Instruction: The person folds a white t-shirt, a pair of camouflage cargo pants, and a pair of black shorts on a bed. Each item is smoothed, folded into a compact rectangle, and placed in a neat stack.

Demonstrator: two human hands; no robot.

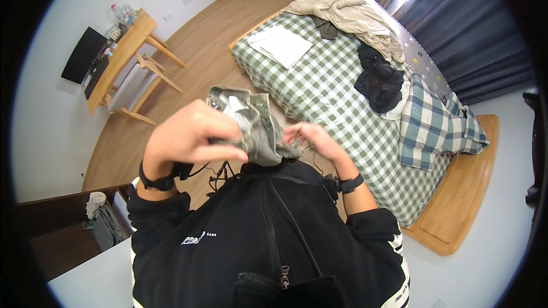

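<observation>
In front of my chest hangs a grey-green garment, bunched up, with its opening facing me and pale cloth showing inside. My left hand is at its left edge, thumb and forefinger closing on the fabric. At the garment's right side is my right hand, blurred, its bent fingers close to the cloth; whether they grip it I cannot make out. Both wrists wear black straps. The lower part of the garment is hidden behind my black zipped jacket.
The bed with a green checked sheet lies ahead right. On it are folded white cloth, a black garment, a beige quilt and a plaid pillow. A desk and chair stand left; cables trail below.
</observation>
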